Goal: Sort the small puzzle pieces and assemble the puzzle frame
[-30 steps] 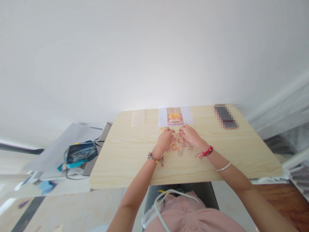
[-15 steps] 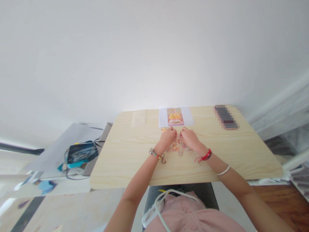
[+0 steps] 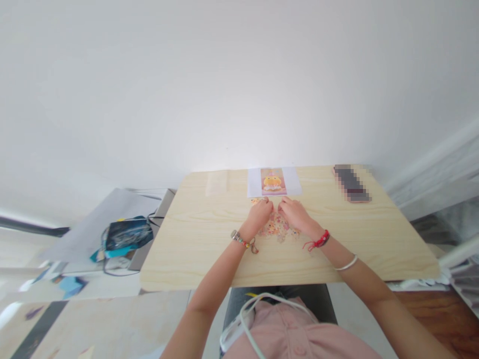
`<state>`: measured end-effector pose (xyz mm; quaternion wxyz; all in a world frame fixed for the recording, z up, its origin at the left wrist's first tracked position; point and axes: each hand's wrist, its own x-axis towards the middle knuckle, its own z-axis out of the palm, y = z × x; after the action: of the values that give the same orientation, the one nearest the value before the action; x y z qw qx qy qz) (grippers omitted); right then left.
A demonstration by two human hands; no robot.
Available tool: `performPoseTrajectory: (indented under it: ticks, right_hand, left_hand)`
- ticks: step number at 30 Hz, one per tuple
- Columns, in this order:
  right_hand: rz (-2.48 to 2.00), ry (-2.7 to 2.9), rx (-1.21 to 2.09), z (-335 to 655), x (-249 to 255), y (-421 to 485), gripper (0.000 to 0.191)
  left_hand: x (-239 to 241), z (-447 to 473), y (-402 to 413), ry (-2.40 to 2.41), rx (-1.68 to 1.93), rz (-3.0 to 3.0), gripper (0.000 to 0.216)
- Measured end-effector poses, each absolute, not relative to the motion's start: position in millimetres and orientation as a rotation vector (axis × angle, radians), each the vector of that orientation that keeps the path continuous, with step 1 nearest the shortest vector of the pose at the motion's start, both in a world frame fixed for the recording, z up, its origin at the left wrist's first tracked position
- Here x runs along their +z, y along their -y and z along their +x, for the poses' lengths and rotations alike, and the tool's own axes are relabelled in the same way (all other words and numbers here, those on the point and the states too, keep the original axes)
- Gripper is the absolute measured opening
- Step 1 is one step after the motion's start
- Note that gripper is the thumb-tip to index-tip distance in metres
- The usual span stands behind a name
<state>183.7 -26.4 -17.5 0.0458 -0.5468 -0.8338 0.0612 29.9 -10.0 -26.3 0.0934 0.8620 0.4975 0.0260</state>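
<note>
Left hand point(image 3: 259, 215) at 10 o'clock and right hand point(image 3: 298, 216) at 2 curl at 1 heap point(image 3: 277, 229) of pieces mid-table point(image 3: 187, 239); any pinch cannot be told. 1 sheet point(image 3: 273, 181) lies at 12.

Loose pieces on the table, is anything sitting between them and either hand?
Nothing visible does. The left hand and right hand are right at the far part of the pile of pieces, and the printed sheet lies beyond both. Whether fingertips grip a piece can't be made out.

Pink buttoned top point(image 3: 282, 334); 1 beaded bracelet point(image 3: 243, 242) on left; 1 red bracelet point(image 3: 322, 241), 1 pale bangle point(image 3: 348, 265) on right.
</note>
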Motion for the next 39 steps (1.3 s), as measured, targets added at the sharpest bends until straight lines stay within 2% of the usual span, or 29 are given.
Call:
performPoseTrajectory:
  ticks: [9,17,30,39]
  right_hand:
    - [-1.475,2.455,0.314,183,-17,20,0.015]
    - [-1.194,2.450,0.273,150,-15,-3,0.011]
    - [-1.285,2.386,0.219,142,-26,-13,0.014]
    - [-1.325,2.381,0.519,205,-22,20,0.013]
  left_hand:
    - [-20,18,15,-1.554,0.190,2.559,0.017]
    - [-17,-18,11,-1.729,0.331,2.452,0.017]
    - [-24,-24,5,-1.867,0.400,2.333,0.014]
    - [-10,-19,32,-1.734,0.384,2.331,0.014]
